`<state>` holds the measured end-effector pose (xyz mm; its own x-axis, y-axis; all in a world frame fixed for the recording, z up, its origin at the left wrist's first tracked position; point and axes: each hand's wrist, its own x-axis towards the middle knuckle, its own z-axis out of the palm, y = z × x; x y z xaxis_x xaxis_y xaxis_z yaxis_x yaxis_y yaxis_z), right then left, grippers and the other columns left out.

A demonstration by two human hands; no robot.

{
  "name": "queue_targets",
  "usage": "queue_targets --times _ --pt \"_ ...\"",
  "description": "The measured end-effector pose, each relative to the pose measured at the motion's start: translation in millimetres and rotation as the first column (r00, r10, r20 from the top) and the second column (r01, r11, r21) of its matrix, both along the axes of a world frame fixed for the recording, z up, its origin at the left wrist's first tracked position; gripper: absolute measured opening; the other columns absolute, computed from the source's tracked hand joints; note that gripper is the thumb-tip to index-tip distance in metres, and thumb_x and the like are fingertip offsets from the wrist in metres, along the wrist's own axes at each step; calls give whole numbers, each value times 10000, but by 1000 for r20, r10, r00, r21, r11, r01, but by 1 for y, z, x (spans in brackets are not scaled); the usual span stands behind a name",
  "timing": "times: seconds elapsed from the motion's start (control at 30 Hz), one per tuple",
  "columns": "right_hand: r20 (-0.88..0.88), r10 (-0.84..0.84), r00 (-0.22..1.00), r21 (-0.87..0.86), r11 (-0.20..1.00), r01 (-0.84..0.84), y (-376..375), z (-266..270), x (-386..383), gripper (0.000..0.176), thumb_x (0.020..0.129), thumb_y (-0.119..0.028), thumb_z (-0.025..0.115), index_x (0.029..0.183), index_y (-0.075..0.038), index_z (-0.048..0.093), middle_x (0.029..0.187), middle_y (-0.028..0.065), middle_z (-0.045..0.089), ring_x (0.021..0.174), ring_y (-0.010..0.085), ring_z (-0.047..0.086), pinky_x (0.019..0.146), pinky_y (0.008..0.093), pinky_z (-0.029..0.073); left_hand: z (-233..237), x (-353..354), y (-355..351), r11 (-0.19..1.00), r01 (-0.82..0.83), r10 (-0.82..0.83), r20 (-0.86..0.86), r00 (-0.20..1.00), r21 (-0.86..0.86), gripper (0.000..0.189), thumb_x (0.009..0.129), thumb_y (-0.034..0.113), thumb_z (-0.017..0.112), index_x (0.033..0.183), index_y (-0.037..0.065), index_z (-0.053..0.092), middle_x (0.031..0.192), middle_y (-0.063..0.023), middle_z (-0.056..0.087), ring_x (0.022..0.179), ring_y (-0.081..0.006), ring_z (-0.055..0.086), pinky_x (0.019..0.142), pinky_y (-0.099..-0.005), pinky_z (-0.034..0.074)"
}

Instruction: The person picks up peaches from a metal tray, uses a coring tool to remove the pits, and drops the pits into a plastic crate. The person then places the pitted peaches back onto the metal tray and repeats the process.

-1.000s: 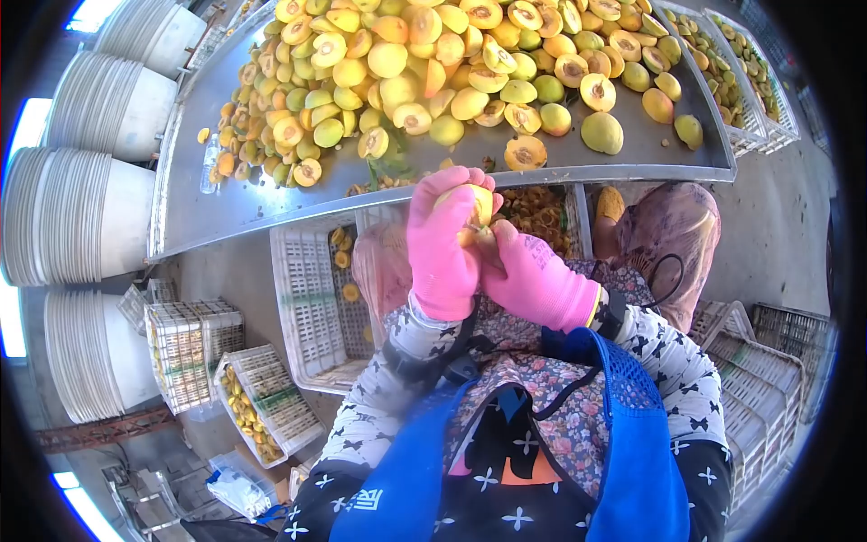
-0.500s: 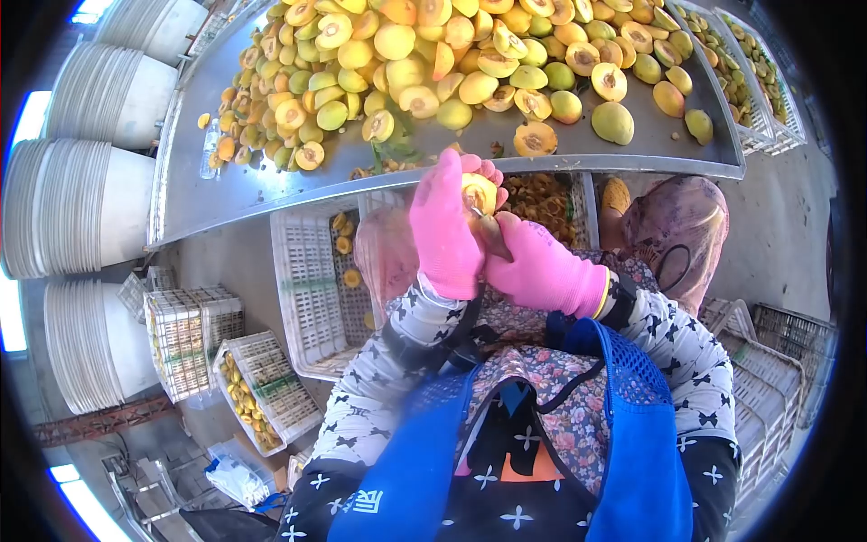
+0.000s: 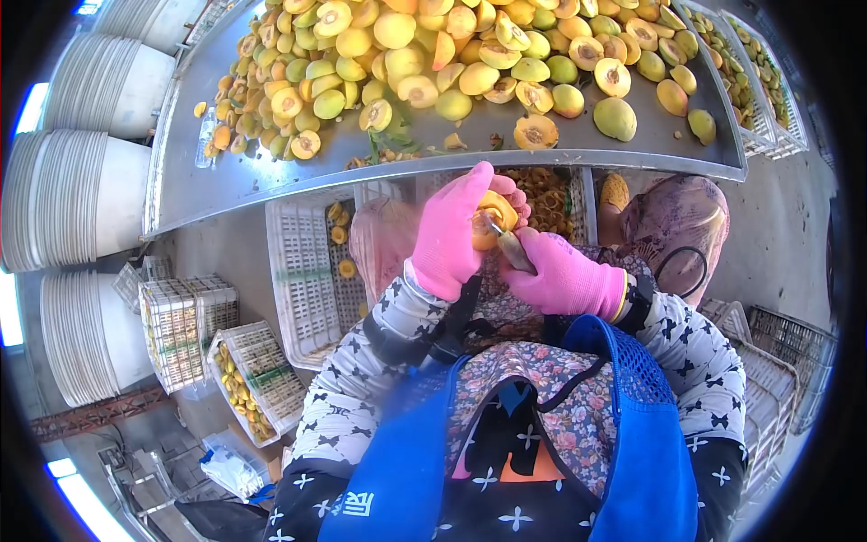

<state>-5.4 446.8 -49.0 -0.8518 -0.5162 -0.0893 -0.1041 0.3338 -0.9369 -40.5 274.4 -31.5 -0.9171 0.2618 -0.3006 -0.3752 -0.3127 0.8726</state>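
Observation:
In a pink glove, my left hand point(image 3: 449, 239) is wrapped round a halved yellow peach point(image 3: 486, 237) in front of the table edge. My right hand point(image 3: 571, 278), gloved the same way, grips a small pitting knife point(image 3: 516, 250) by its handle. The metal tip of the tool is at the cut face of the peach, where a curl of flesh stands up. How deep the tip sits cannot be seen. Beyond my hands, a heap of peach halves point(image 3: 395, 65) lies on the metal table point(image 3: 298, 185).
Below the table edge stand a white crate point(image 3: 302, 262) with a few peach pieces and a bin of brown scraps point(image 3: 546, 203). More crates point(image 3: 257, 384) are on the floor at left. Stacked white tubs point(image 3: 77, 203) line the left side. A plastic bottle point(image 3: 206, 137) lies on the table.
The peach half has turned in my left hand, and a curl of flesh now stands up from it. My right hand has shifted slightly right and down, showing more of the knife.

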Motion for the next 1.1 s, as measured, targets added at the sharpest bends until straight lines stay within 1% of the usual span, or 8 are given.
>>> queue_targets --times 0.13,0.37,0.5,0.6,0.67,0.8,0.93,1.1 --pt "-123 50 991 -14 999 -52 6 -5 0 239 853 -151 665 992 -13 530 748 214 619 736 430 628 606 443 486 4 3 -7 951 -159 44 393 918 266 373 994 346 571 1100 -11 597 1017 -176 650 1005 -346 640 884 -449 551" --pt "-186 88 978 32 996 -84 10 -15 8 285 858 -149 660 1075 -24 523 808 221 633 736 414 641 608 465 500 -14 8 -6 904 -175 43 323 945 390 366 995 354 574 1088 1 608 1019 -169 658 984 -332 657 847 -446 567" --pt "-356 335 872 108 942 -318 -1 -29 28 274 868 -192 653 1057 -40 527 815 204 639 735 410 640 616 479 513 -17 3 -2 922 -376 368 102 924 87 357 998 353 571 1047 3 623 990 -144 669 915 -278 681 804 -407 578" --pt "-246 82 966 207 978 -30 10 -24 21 265 863 -212 649 1009 -38 513 810 204 635 744 406 642 627 498 507 4 3 -6 940 -338 320 -225 920 -44 286 973 302 611 1000 19 640 941 -105 689 878 -236 689 770 -355 574" --pt "-292 -51 955 238 963 124 23 -28 10 281 845 -211 671 986 -34 504 782 206 621 741 407 641 620 502 498 26 -3 -50 463 -602 -263 -749 607 -651 147 959 123 621 994 -20 631 924 -112 680 795 -195 668 697 -301 567" --pt "-230 -129 965 223 958 181 36 -21 6 294 818 -179 717 994 -50 520 757 179 620 713 414 631 609 482 500 22 0 -170 742 -489 419 -252 872 -459 325 893 184 725 1147 -10 666 978 -36 703 831 -139 664 695 -254 539" --pt "-279 -69 958 207 970 130 24 -26 3 313 841 -223 712 1049 -53 552 816 191 653 747 398 653 642 467 524 3 -65 -178 513 -525 266 -456 849 -679 558 902 382 693 1245 -51 608 959 -110 700 840 -176 648 760 -294 514" --pt "-193 -81 978 282 950 135 24 -13 7 349 846 -271 711 1081 -53 573 899 191 676 814 396 665 700 459 531 -66 -177 -161 302 -357 188 -312 931 -884 847 777 476 746 1381 -53 477 1264 -223 613 1158 -287 581 978 -351 457"
